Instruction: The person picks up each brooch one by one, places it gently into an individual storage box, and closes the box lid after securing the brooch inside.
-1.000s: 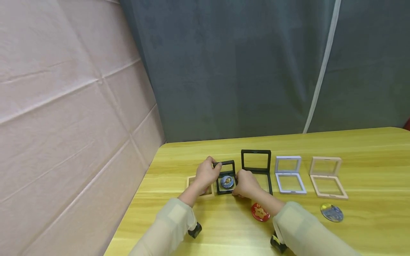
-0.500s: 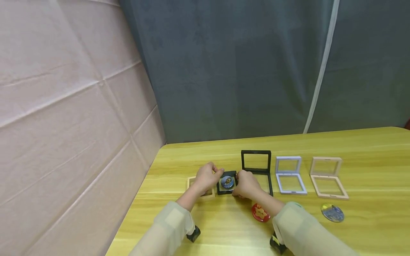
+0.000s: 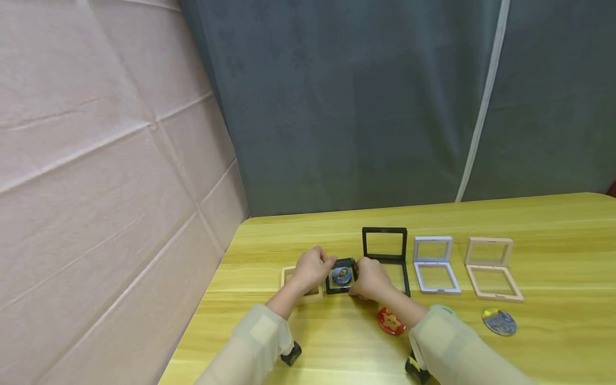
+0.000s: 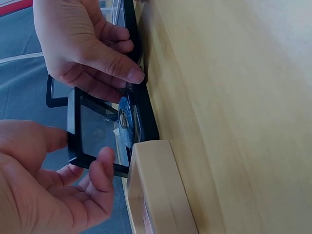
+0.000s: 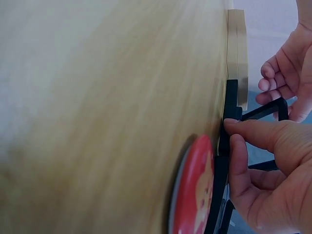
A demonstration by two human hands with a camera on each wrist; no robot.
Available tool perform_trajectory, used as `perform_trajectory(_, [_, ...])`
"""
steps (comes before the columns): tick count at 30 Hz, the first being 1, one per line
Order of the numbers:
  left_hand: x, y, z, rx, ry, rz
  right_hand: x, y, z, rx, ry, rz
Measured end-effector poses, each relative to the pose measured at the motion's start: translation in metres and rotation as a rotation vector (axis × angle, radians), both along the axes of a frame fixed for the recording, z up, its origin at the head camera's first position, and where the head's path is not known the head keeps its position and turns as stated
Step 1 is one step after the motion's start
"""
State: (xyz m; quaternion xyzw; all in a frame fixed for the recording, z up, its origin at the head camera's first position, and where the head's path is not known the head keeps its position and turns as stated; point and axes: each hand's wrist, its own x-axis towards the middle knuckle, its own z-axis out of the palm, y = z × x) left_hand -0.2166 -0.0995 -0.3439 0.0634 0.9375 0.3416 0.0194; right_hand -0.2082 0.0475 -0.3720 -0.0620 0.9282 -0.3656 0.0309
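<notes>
I see the left hand (image 3: 310, 269) pinching the raised, tilted lid of the small black frame (image 3: 339, 290), lower centre of the head view. Right hand (image 3: 371, 277) grips the base edge, thumb and finger. Hands apart, frame between them. Blue badge (image 3: 341, 275), printed portrait, lies in the base. Tan frame (image 3: 315, 295) just left, partly behind the left wrist. Rightward: bigger black frame (image 3: 384, 230), lilac frame (image 3: 440, 291), peach frame (image 3: 498, 297), lids up. Red badge (image 3: 391, 321), gold star print, on the table (image 3: 346, 347) below; blue-and-yellow badge (image 3: 499, 322) lower right, its print too small for me to read.
</notes>
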Motion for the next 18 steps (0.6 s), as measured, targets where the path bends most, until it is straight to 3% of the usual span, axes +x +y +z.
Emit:
perform_trajectory(5, [0.0042,-0.0019,-0.001,-0.006,-0.06,-0.029,-0.0002,-0.0001,-0.0002,0.002,0.004,-0.001])
perform_trajectory(8, [0.0062,-0.0023,-0.0008,-0.008,-0.052,-0.034,-0.0005,-0.0002,-0.0005,-0.002,0.007,0.001])
perform_trajectory(18, [0.006,-0.0021,-0.0014,-0.038,-0.096,-0.005,-0.0003,0.0,-0.0006,0.002,0.01,0.0])
